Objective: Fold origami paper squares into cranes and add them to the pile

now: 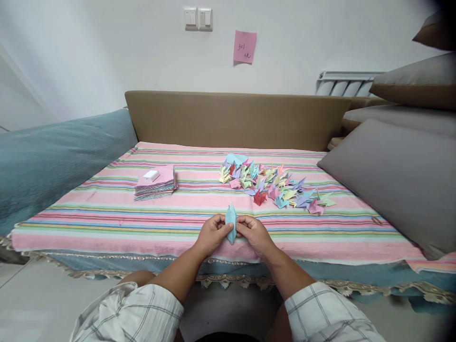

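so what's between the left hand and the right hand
A folded light-blue paper, its edges held by the left hand and right hand, as the head view shows.

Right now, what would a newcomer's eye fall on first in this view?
Probably the spread of many-coloured folded paper figures on the striped cloth, beyond the hands and right of centre. Next, front and centre, the left hand and right hand hold a folded light-blue paper. To the left sits a paper stack with a small white object on top.

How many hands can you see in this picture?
2. The left hand grips the blue folded paper from its left side, the right hand from its right. No other hands show.
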Action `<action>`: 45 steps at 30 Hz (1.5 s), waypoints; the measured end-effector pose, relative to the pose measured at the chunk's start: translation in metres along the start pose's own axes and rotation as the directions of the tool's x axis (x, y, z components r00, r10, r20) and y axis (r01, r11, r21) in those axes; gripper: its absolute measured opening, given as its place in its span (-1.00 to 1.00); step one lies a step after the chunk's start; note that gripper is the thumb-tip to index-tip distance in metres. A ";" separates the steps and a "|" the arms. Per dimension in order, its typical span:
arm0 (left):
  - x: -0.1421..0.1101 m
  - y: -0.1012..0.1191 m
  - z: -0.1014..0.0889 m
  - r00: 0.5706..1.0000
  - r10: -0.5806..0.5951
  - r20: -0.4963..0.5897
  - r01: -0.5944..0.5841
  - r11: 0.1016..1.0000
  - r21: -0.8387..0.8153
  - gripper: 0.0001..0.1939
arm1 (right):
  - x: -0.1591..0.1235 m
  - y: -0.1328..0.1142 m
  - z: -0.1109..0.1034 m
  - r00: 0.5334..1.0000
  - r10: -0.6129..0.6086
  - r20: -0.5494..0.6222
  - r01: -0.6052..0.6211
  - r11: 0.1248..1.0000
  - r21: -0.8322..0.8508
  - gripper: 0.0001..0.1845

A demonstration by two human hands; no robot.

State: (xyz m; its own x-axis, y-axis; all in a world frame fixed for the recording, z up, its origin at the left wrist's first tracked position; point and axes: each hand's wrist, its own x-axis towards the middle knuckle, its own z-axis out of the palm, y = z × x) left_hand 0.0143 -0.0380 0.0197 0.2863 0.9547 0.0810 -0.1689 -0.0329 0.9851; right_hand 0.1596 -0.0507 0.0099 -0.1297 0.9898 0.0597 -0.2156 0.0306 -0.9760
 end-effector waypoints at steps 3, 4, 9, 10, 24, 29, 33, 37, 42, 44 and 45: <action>0.000 -0.002 0.000 0.998 0.020 -0.052 -0.019 1.000 0.023 -0.70 | -0.001 0.000 0.000 0.998 -0.046 0.041 0.046 0.999 -0.011 -0.74; 0.000 -0.002 0.000 0.997 0.023 -0.067 -0.021 0.999 0.030 -0.70 | -0.001 0.000 0.001 0.997 -0.060 0.047 0.061 0.998 -0.015 -0.73; -0.001 -0.001 -0.001 0.997 -0.003 -0.073 0.004 1.000 0.009 -0.68 | 0.000 0.001 0.001 0.997 -0.054 0.059 0.055 0.998 -0.022 -0.70; -0.001 0.000 -0.001 0.998 -0.020 -0.055 0.020 1.000 -0.002 -0.69 | 0.001 0.001 0.001 0.997 -0.046 0.066 0.047 0.999 -0.010 -0.70; 0.001 0.001 -0.006 1.000 -0.022 -0.020 0.022 1.000 -0.006 -0.76 | 0.002 0.005 0.001 0.997 0.066 0.051 -0.075 0.975 0.207 -0.62; 0.002 -0.003 -0.003 0.993 -0.004 -0.115 0.004 1.000 -0.003 -0.75 | 0.002 0.006 0.002 0.997 0.079 0.026 -0.083 0.972 0.220 -0.61; 0.002 -0.005 -0.002 0.988 0.019 -0.151 -0.016 1.000 0.021 -0.73 | 0.004 0.012 0.000 0.998 0.068 0.005 -0.068 0.978 0.197 -0.64; 0.002 -0.004 -0.002 0.987 0.018 -0.158 -0.022 0.999 -0.023 -0.67 | 0.005 0.017 0.000 0.999 0.043 0.001 -0.043 0.988 0.148 -0.66; 0.002 -0.004 -0.002 0.993 -0.058 -0.104 0.045 0.992 -0.122 -0.51 | 0.005 0.017 0.001 1.000 0.029 -0.008 -0.028 0.992 0.127 -0.67; 0.002 -0.005 -0.002 0.992 -0.079 -0.098 0.067 0.990 -0.123 -0.50 | 0.004 0.016 0.001 0.999 0.031 -0.014 -0.029 0.991 0.131 -0.66; 0.003 -0.006 -0.002 0.992 -0.089 -0.090 0.078 0.990 -0.121 -0.51 | 0.005 0.016 0.002 0.999 0.032 -0.019 -0.029 0.991 0.129 -0.65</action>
State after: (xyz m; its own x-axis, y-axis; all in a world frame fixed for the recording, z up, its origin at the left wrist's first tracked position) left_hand 0.0141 -0.0348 0.0136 0.2138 0.9766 -0.0213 -0.2587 0.0776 0.9628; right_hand 0.1538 -0.0460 -0.0055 -0.1179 0.9927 0.0246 -0.3352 -0.0165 -0.9420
